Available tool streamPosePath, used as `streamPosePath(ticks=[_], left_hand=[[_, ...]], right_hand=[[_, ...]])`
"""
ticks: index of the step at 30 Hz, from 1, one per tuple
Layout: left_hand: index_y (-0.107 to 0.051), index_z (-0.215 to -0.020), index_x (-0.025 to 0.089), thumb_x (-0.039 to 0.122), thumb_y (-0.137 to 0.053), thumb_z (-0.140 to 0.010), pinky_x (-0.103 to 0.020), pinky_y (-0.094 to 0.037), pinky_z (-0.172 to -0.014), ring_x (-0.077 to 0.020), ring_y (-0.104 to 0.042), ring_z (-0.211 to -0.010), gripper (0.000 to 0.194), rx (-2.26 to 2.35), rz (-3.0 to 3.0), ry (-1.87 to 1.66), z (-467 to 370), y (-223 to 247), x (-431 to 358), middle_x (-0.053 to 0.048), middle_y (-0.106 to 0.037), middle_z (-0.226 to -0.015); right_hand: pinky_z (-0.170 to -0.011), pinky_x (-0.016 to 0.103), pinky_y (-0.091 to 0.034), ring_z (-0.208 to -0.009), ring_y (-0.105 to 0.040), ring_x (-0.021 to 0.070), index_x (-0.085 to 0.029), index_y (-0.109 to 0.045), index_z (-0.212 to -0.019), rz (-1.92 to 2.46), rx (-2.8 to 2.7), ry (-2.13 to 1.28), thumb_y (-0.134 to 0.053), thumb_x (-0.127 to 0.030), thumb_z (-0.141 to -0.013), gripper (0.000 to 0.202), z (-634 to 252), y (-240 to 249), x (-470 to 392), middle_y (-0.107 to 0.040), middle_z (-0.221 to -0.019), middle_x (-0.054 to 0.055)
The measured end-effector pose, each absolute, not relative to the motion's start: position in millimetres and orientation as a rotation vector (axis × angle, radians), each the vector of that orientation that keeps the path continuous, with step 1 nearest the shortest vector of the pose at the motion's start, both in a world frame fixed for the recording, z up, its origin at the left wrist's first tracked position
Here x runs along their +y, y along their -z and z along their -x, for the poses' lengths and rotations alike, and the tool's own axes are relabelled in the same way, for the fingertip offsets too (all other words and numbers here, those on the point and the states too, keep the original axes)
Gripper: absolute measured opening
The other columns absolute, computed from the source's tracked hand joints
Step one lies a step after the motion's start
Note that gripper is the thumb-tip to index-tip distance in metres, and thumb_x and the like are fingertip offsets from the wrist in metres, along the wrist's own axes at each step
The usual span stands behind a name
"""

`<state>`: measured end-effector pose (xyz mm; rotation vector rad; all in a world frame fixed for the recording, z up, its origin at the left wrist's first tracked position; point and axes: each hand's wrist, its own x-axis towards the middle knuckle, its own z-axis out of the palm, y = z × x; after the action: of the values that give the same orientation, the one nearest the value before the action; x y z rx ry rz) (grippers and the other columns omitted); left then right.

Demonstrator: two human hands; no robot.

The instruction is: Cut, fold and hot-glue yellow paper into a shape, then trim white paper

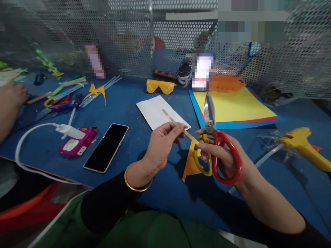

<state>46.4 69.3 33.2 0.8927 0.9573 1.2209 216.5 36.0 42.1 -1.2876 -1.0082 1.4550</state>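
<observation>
Between the fingers of my left hand is a narrow yellowish strip, slanting from upper left down to my right fingertips. My right hand is closed on scissors with one red and one yellow handle loop. Their metal blades point up, away from the strip, and look closed together. The right thumb and a finger also touch the strip's lower end. Under the hands lies an orange-yellow paper piece, partly hidden by the scissors. A white sheet is just beyond my left hand.
To the left are a black-screened phone and a magenta socket block with a white plug. A yellow glue gun rests at right. Coloured paper sheets and a yellow paper mask lie behind. Another person's hand is far left.
</observation>
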Motion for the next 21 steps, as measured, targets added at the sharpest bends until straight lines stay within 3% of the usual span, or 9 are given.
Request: streamPosePath(ticks=[5,12,21], left_hand=[[-0.076,-0.081,0.019,0.042,-0.078,-0.076,-0.022,-0.041,-0.058,-0.0112,-0.059,-0.068,0.024,0.979,-0.827,-1.183,-46.3,-33.5,69.3,-0.001,-0.065,-0.070],[-0.070,-0.068,0.017,0.033,-0.080,-0.074,-0.024,-0.043,-0.061,-0.0101,-0.059,-0.064,0.019,1.018,-0.873,-1.123,-48.5,-32.1,66.2,-0.001,-0.067,-0.067],[-0.069,-0.066,0.017,0.032,-0.081,-0.072,-0.024,-0.041,-0.059,-0.0102,-0.057,-0.061,0.019,1.111,-0.804,-1.228,-46.6,-35.3,68.6,0.001,-0.065,-0.062]], right_hand=[[-0.046,0.025,-0.048,-0.048,-0.059,0.0109,-0.020,-0.065,-0.103,1.304,-1.052,-1.363,-0.084,-0.031,-0.068,0.041,-215.2,-43.6,36.4,-0.066,-0.064,-0.003],[-0.043,0.026,-0.046,-0.046,-0.058,0.0121,-0.020,-0.065,-0.102,1.322,-1.089,-1.334,-0.084,-0.034,-0.067,0.042,-215.2,-42.6,37.4,-0.064,-0.062,-0.004],[-0.049,0.027,-0.050,-0.051,-0.061,0.0140,-0.022,-0.068,-0.102,1.326,-1.038,-1.321,-0.085,-0.037,-0.069,0.040,-216.5,-42.1,36.6,-0.065,-0.059,-0.002]])
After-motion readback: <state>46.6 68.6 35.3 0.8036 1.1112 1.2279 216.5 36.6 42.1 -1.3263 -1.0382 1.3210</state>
